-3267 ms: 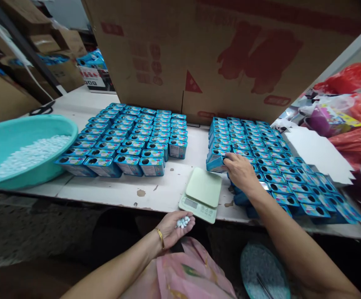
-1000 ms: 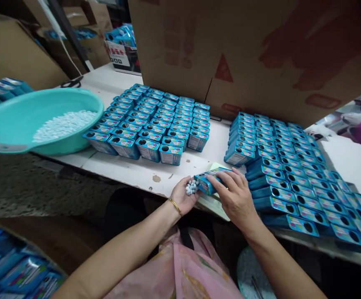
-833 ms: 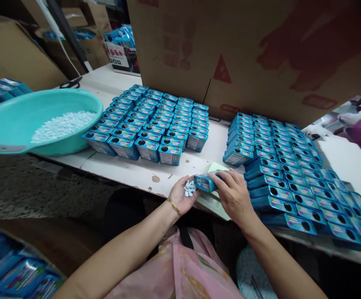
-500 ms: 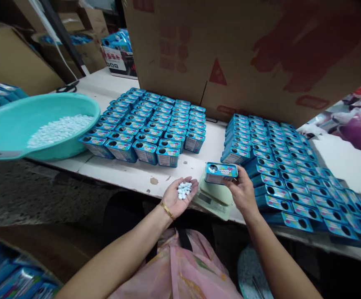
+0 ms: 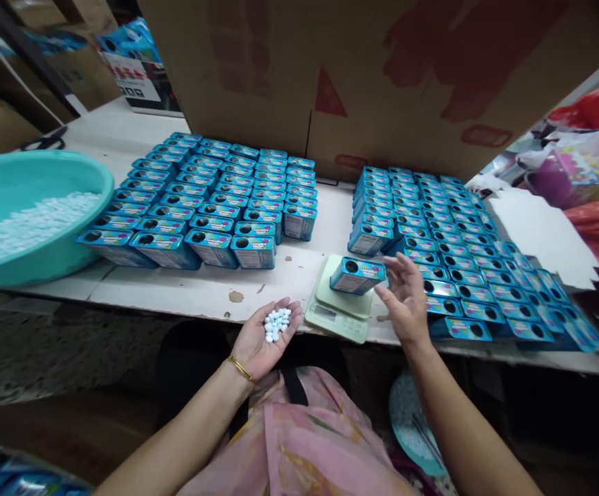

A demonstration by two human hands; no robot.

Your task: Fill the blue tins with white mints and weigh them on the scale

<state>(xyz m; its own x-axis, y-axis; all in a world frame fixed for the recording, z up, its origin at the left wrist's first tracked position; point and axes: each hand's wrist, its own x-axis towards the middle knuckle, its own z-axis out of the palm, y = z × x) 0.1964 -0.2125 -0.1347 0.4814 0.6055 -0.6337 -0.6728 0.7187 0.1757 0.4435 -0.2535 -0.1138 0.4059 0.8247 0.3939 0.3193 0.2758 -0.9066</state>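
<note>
My left hand [image 5: 258, 344], palm up and cupped, holds a small heap of pale blue-white candies [image 5: 277, 324]. A blue tin [image 5: 357, 277] with a round hole in its top stands upright on a pale green kitchen scale [image 5: 334, 320]. Just right of that tin is my right hand [image 5: 405, 296], fingers apart and nothing in them. At the far left, a turquoise basin [image 5: 36, 265] holds a large pile of the same candies. Whatever is inside the tin on the scale is hidden in the dark hole.
Rows of blue tins [image 5: 211, 200] stand left of the scale, and more tins [image 5: 444, 241] fill the table's right side. A big cardboard box [image 5: 279, 69] rises behind them. White card sheets [image 5: 537, 234] lie at the right. Below the table is a bowl [image 5: 416, 434].
The tin has gone from my right hand down onto the scale, and that hand has let go and opened. The candies stay in my left palm. The view has shifted right.
</note>
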